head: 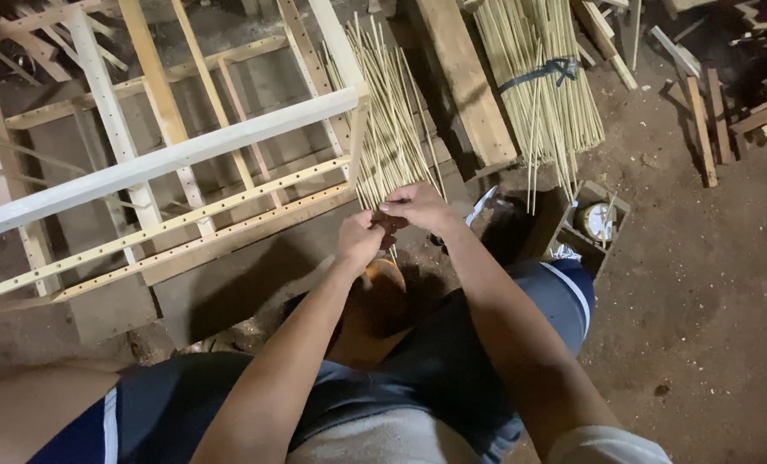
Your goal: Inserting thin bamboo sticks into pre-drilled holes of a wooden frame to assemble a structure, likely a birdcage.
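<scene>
A loose fan of thin pale bamboo sticks (390,129) leans against the corner of a wooden cage frame (229,142). My right hand (419,209) grips the lower ends of these sticks from above. My left hand (360,241) is closed just below and to the left, touching the same stick ends. Both forearms reach forward over my knees in dark blue shorts. The frame is made of pale slats drilled with rows of small holes.
A tied bundle of bamboo sticks (542,82) lies at the top right beside a thick wooden plank (465,77). A small wooden box (589,225) holding a round tin sits right of my knee. Scrap wood pieces (710,129) lie on the dirt floor.
</scene>
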